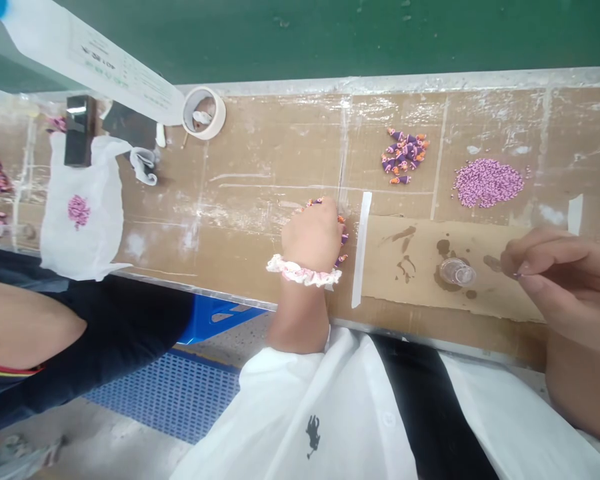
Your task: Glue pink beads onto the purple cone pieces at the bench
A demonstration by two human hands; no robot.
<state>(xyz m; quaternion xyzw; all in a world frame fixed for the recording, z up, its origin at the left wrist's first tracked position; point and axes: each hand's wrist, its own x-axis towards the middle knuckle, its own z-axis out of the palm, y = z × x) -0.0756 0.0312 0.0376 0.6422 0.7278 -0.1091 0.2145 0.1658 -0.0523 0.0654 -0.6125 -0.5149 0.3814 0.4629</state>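
Two hands at a workbench (250,200) strewn with small coloured pieces.
We see the left hand (311,235), a frilled band (300,272) at its wrist, curled over a cluster of purple-and-orange pieces (341,248) near the bench's front edge; whether it grips them we cannot tell. The right hand (560,280) pinches a thin pin (510,271) between thumb and forefinger, just beside a clear cap (457,272) on the cardboard sheet (410,287). Beyond lie a purple-orange heap (404,157) and a pink heap (487,181).
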